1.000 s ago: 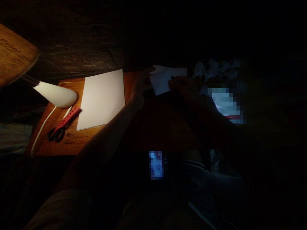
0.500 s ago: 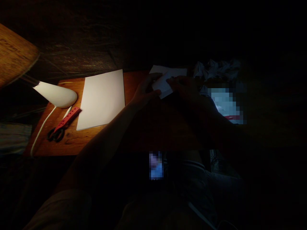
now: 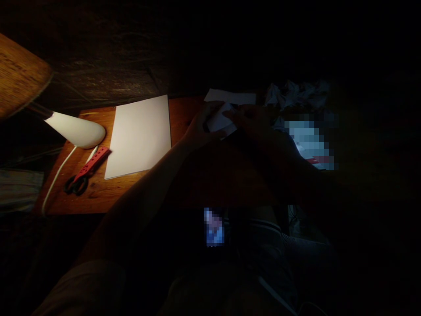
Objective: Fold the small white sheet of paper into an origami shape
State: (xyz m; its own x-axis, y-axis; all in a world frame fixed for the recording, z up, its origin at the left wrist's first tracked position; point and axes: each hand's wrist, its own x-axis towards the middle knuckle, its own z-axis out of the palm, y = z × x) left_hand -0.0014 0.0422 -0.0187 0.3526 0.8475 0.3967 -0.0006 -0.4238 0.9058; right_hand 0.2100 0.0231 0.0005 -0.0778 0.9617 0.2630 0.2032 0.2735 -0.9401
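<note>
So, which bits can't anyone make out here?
All in the head view:
Small white paper: partly covered by the left hand and right hand.
Lampshade: cut off by the left edge.
Lit screen: blurred by pixelation.
Crumpled-looking paper shapes: details lost in darkness.

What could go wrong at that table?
Maybe three things. It's dim around the left hand and right hand, so the small paper they're gripping could get bent crooked. The left arm crosses in front of a corner of the big paper and might nudge it. The white cord droops past the edge of the table, so a snag could tug the lamp.
</note>
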